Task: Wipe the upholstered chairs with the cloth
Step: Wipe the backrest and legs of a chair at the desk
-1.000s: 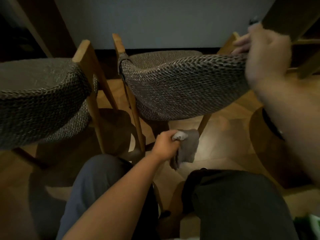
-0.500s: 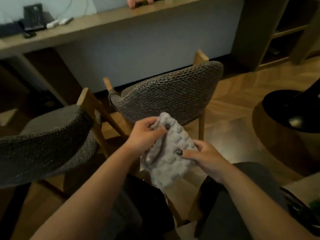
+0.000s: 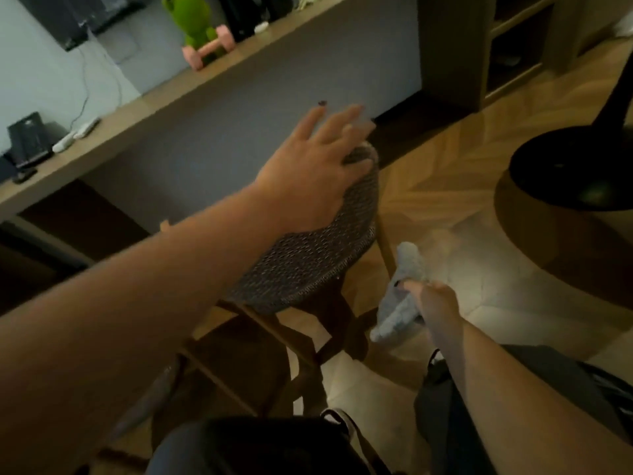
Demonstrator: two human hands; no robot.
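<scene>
Left hand (image 3: 308,173) flat on top of the upholstered chair back (image 3: 308,262), fingers spread and straight, reaching past the far upper edge. Palm rests on the woven fabric; nothing gripped. Frame is motion-blurred, so I can't tell if the fingertips touch the fabric or hang clear of it.

Right hand (image 3: 436,298) low, right of the chair, fingers curled round the cloth (image 3: 402,293). Cloth is grey and fluffy, bunched in my grip; one end sticks up above my fist, the other hangs below it. Cloth is off the upholstery, beside the chair's right wooden leg (image 3: 385,241), over the wood floor (image 3: 445,173).

Chair stands in front of the long counter (image 3: 144,111), back toward me. On the counter: green plush toy (image 3: 191,18) with a pink dumbbell (image 3: 209,49) at its base near the far end, white remotes (image 3: 77,132) and a black device (image 3: 27,138) toward the left end. Black round base (image 3: 575,169) on the floor at right. My knees at the bottom edge.
</scene>
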